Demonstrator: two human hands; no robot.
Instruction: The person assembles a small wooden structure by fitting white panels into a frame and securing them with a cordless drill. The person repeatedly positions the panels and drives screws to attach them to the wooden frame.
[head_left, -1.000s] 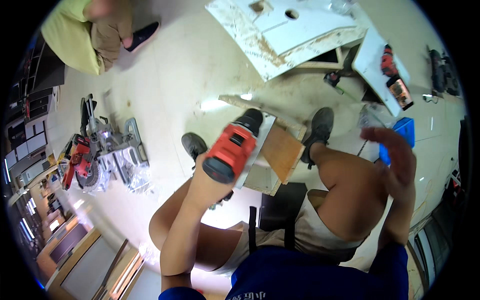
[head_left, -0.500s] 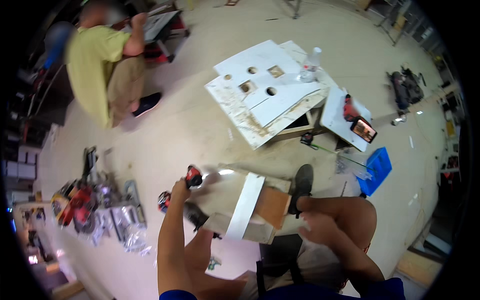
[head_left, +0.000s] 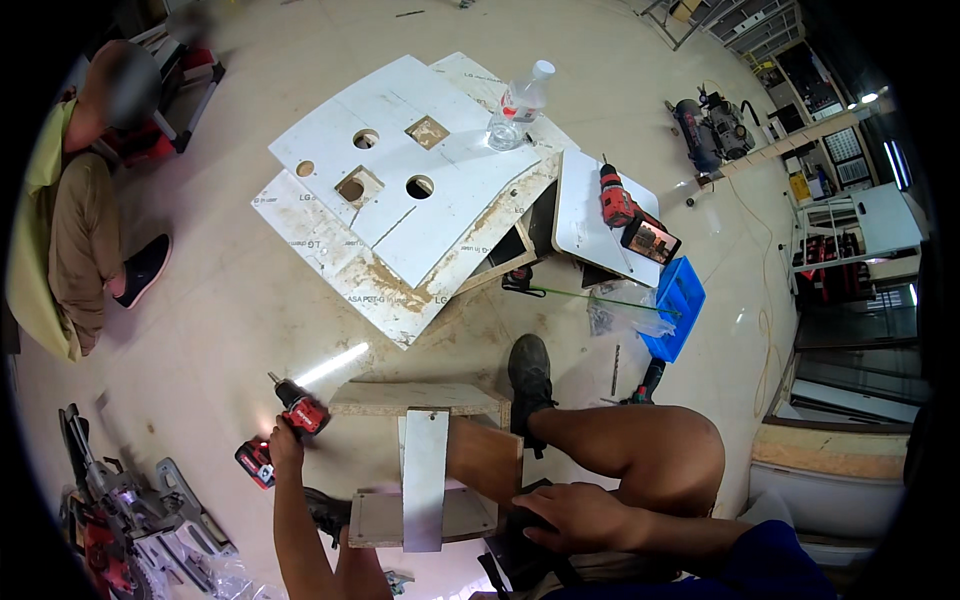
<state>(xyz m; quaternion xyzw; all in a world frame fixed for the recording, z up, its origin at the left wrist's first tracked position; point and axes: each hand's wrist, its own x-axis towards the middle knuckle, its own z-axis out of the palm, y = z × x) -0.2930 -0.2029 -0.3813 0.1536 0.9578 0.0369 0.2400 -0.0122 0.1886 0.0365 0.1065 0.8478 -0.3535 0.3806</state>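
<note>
My left hand (head_left: 287, 447) is closed round the grip of a red and black cordless drill (head_left: 304, 408), bit pointing up and away, with its work light bright. Right of the drill stands a small open frame of wooden boards (head_left: 420, 397) between my feet. A narrow white strip (head_left: 425, 480) lies across it from the far board to the near one, and a brown panel (head_left: 483, 458) shows on its right. My right hand (head_left: 580, 515) is at my lap, against a black pouch (head_left: 522, 530). Its fingertips are partly hidden there.
Beyond the frame lie stacked white boards (head_left: 340, 110) with cut holes and a plastic bottle (head_left: 518, 105). Right of them are another red drill (head_left: 614, 195), a phone (head_left: 652, 240), a tape measure (head_left: 518, 279) and a blue bin (head_left: 680, 310). A person (head_left: 75, 230) crouches at the left.
The view has shifted, so the boards and person appear farther left. My right hand has come from beside my right knee to the black pouch. The drill stays in my left hand.
</note>
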